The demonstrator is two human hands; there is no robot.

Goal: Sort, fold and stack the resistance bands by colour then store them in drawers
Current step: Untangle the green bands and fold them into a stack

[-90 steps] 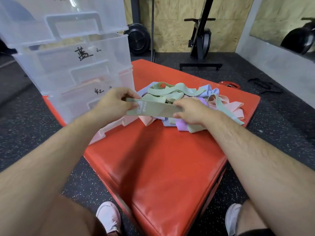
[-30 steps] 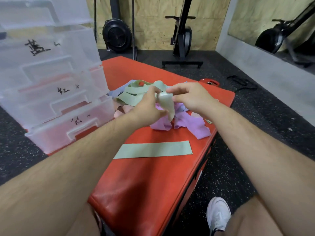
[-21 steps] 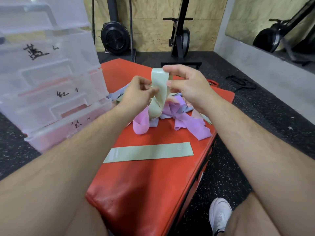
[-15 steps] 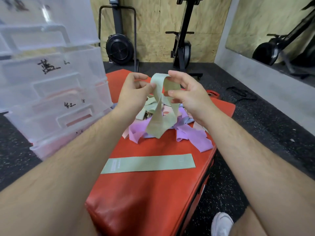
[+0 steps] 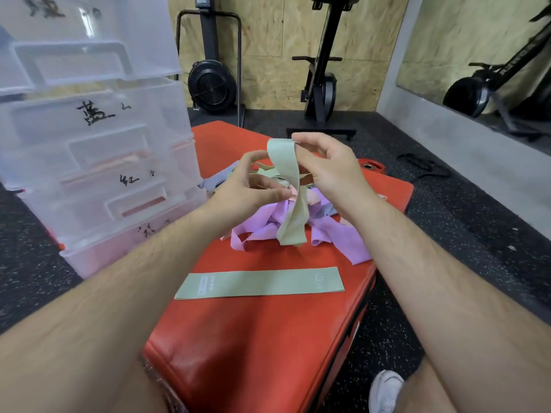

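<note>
Left hand [image 5: 247, 189] and right hand [image 5: 331, 168] pinch green band [image 5: 293, 217]; drawers [image 5: 140, 114] labelled 藍, 红.

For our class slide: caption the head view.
Left hand and right hand hold a green band over the pile.

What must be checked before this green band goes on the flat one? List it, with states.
1. Right hand pinches held band at its top: ok.
2. Left hand grip on it: cannot tell; fingers reach it.
3. Held band untwisted: not ok, it hangs curled.
4. Held band clear of pile: cannot tell.
5. Flat band straight on mat: ok.
6. Colours match: ok, both green.
</note>
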